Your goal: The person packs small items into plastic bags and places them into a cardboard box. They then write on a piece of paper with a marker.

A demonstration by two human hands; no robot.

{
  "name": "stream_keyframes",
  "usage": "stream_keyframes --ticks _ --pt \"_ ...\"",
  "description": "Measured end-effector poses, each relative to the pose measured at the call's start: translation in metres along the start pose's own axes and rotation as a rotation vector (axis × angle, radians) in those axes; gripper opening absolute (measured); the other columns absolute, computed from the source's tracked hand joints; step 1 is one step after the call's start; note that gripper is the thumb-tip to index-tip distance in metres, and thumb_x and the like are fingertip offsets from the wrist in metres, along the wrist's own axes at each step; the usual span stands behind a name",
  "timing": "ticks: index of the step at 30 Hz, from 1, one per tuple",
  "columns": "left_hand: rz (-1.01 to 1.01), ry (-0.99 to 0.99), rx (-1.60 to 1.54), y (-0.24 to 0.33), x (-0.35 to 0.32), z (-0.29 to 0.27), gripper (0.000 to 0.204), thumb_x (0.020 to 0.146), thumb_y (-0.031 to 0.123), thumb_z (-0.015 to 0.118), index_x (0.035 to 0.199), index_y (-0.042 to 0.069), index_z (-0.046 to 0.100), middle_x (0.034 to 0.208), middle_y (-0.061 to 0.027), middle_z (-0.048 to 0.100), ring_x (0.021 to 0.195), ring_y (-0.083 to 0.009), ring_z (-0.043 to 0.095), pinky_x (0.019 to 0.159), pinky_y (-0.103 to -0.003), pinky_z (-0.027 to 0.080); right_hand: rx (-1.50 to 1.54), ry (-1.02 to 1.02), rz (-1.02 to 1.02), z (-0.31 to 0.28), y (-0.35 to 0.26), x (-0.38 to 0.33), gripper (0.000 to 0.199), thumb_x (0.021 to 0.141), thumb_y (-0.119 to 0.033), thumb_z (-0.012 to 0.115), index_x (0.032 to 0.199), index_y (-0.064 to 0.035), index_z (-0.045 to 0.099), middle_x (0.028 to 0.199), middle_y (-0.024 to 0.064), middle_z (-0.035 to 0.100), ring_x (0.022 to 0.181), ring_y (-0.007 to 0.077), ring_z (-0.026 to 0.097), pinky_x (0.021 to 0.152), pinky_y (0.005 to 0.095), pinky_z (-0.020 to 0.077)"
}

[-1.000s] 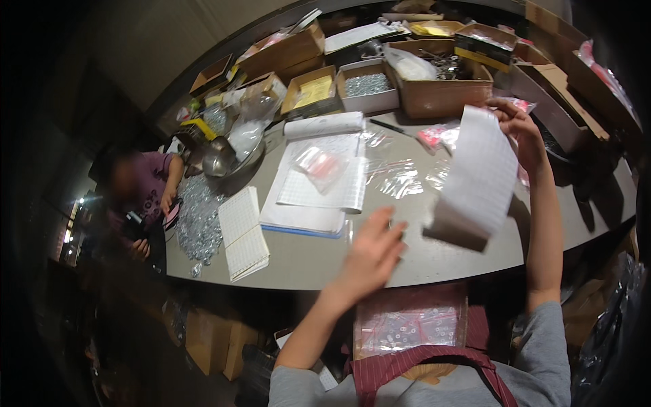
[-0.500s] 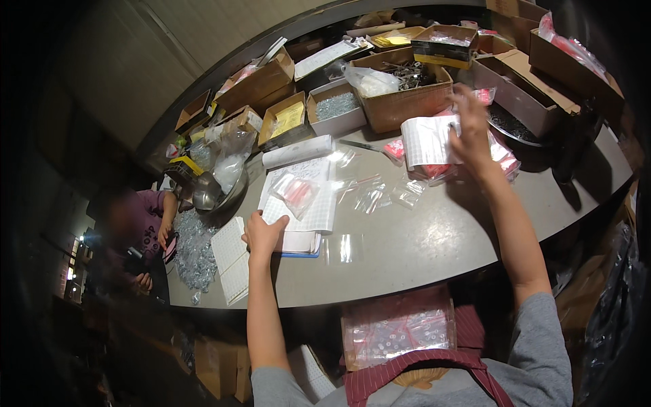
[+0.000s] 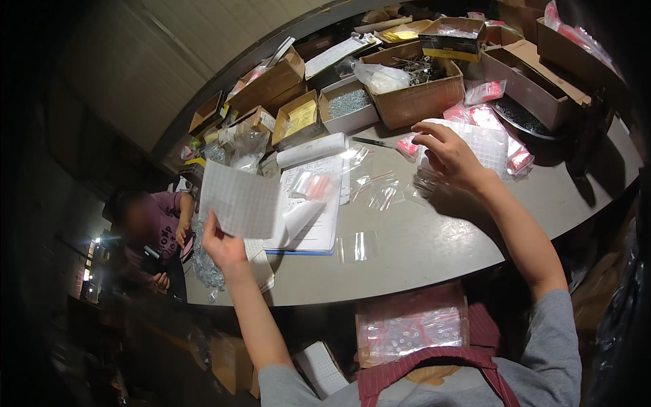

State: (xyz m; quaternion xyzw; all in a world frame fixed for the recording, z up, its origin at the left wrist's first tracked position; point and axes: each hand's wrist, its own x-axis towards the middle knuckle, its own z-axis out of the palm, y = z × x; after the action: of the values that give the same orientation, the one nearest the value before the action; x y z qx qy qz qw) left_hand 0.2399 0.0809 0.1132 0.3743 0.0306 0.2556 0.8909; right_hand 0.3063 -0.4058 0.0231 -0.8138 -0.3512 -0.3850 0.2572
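My left hand pinches the lower edge of a white sheet of small labels in a grid, held up off the table. Below it lies another gridded sheet, partly covered. Beside that is a blue-edged clipboard with written pages, one page corner curling up; a small clear bag with pink in it rests on top. My right hand hovers at a second label sheet, fingers loosely bent and apart, with nothing seen in them. That sheet lies over red-and-clear packets.
Small clear zip bags and a dark pen lie mid-table. Boxes of hardware, including a brown carton and a white box, line the back. A co-worker sits at the left. An open box of bagged washers is near my lap.
My left hand has lifted the label sheet off the clipboard, up and to the left. My right hand has come lower and left, and the right label sheet now lies flatter.
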Motion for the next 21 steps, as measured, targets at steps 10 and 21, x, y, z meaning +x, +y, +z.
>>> stream_keyframes --ticks 10,21 --pt "0.165 -0.439 0.922 0.004 -0.210 0.029 0.031 0.087 0.002 0.070 0.116 -0.010 0.068 0.109 -0.0113 0.067 0.096 -0.0185 0.063 0.088 -0.031 0.048 0.737 -0.092 -0.119 -0.030 -0.160 0.028 0.045 0.087 -0.007 0.075 0.127 0.0043 0.060 0.131 0.0222 0.060 0.119 0.0366 0.062 0.100 0.0418 0.0501" --pt "-0.105 -0.734 0.846 -0.024 -0.225 0.006 0.023 0.090 0.000 0.071 0.112 -0.008 0.071 0.109 -0.0133 0.066 0.093 -0.0167 0.062 0.081 -0.028 0.049 0.740 -0.168 -0.069 0.011 -0.215 -0.002 0.029 0.087 -0.007 0.076 0.113 0.0012 0.066 0.108 0.0126 0.068 0.097 0.0295 0.064 0.086 0.0391 0.0500"
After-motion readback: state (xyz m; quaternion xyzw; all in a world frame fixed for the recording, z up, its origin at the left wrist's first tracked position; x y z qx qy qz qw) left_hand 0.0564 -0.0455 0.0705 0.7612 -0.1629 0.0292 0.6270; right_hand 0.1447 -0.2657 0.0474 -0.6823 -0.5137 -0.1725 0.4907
